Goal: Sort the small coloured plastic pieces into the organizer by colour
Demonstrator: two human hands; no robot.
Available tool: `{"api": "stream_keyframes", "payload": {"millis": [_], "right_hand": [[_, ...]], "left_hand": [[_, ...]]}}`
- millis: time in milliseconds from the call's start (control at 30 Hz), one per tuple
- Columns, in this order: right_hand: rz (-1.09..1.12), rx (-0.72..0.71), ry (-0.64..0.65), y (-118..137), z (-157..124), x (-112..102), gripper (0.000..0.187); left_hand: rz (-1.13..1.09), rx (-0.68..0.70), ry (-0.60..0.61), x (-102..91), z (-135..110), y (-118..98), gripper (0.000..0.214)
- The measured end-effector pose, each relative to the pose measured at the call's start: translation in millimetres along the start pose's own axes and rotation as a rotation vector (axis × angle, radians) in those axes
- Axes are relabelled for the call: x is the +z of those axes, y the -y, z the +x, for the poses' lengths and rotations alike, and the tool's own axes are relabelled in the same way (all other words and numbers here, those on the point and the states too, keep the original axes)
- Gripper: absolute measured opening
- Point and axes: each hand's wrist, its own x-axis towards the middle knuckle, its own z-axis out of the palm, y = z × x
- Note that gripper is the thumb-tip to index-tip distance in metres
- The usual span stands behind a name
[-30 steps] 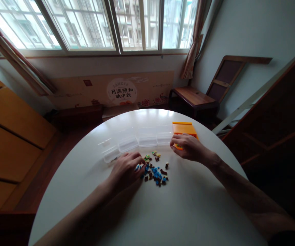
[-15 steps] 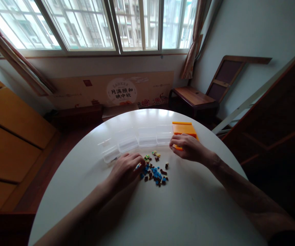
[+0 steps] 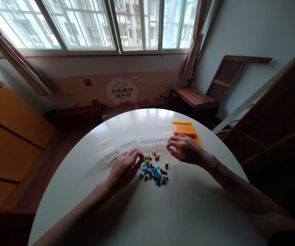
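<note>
My left hand (image 3: 125, 168) hovers at the left edge of a pile of small building bricks (image 3: 156, 173), mostly blue and brown. Its thumb and forefinger are bent together in a pinch; whatever is between them is too small to make out. Green and yellow bricks (image 3: 147, 158) lie just beyond its fingertips. My right hand (image 3: 184, 148) is in front of an orange plastic box (image 3: 184, 128), partly covering it. Its fingers curl towards the thumb, with the tips close together, and I cannot make out anything in them.
Clear plastic compartments (image 3: 147, 140) curve along the far side of the round white table (image 3: 86, 191), left of the orange box. Past the table stand a wooden chair (image 3: 195, 95) at right and a printed board (image 3: 81, 90) under the window.
My left hand has drawn slightly up and back from the blue bricks, uncovering some. My right hand has shifted a little left, showing more of the orange box.
</note>
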Motion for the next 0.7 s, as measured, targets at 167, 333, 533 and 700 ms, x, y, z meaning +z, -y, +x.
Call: {"api": "stream_keyframes", "payload": {"millis": [167, 333, 533, 700], "right_hand": [[0.112, -0.064, -0.02, 25, 4, 12, 0.011], [0.191, -0.103, -0.046, 48, 8, 37, 0.013], [0.236, -0.077, -0.087, 52, 7, 53, 0.016], [0.23, -0.073, -0.074, 50, 6, 53, 0.016]], "left_hand": [[-0.255, -0.114, -0.011, -1.7, 3, -7, 0.014], [-0.49, -0.168, -0.014, -1.0, 6, -21, 0.017], [-0.548, -0.138, 0.008, 6.0, 8, -30, 0.019], [-0.561, -0.133, -0.035, 12.6, 8, -28, 0.018]]}}
